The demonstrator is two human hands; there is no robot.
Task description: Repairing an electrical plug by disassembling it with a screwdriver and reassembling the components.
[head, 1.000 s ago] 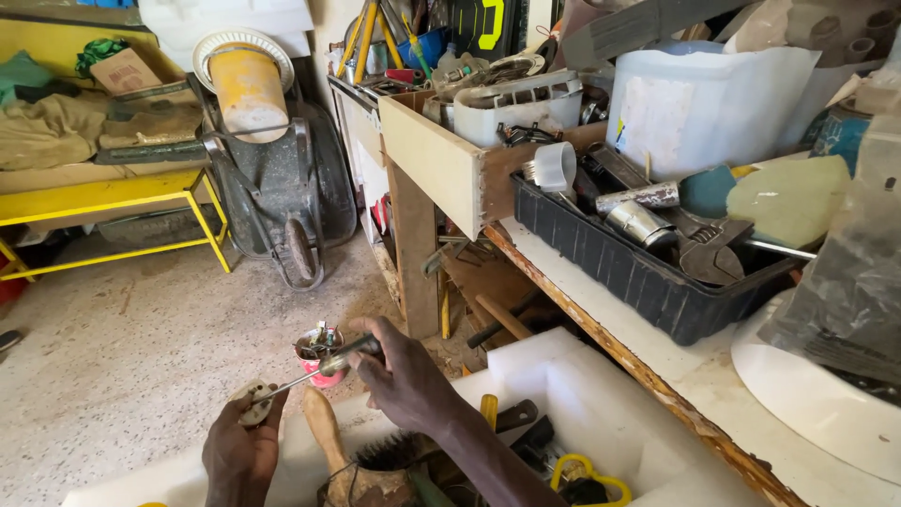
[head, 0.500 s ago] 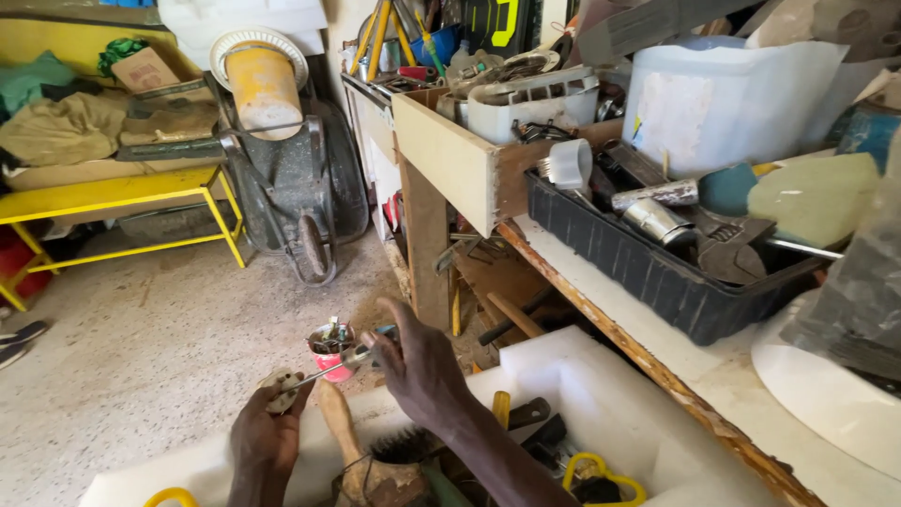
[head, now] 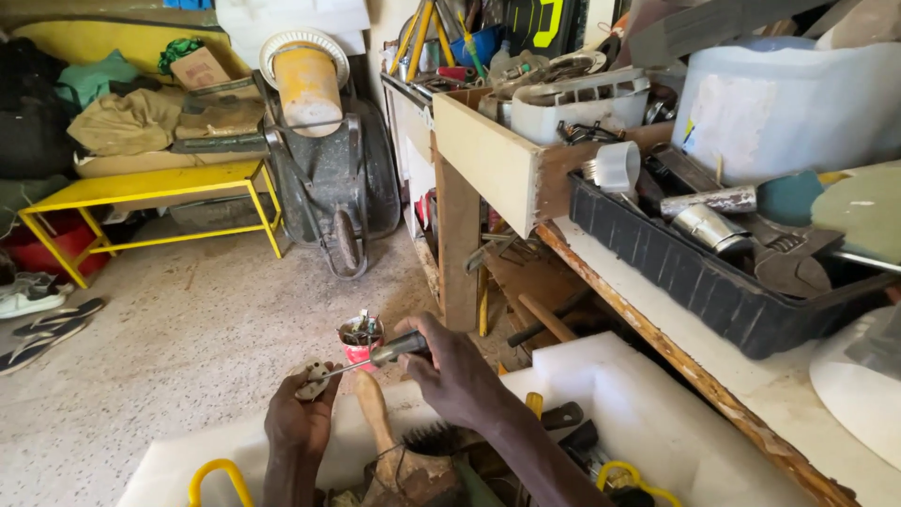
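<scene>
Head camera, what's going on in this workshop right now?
A person sits on the floor beside a cluttered workbench. The right hand grips a screwdriver, its tip set against a small pale part that the left hand holds. A small red cup of bits stands on the floor just beyond, with a wooden-handled brush below the hands.

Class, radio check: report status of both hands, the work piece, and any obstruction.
Left hand grips small pale fitting. Right hand holds screwdriver, tip on the fitting. Red cup of bits on the floor just behind; nothing blocking.
</scene>
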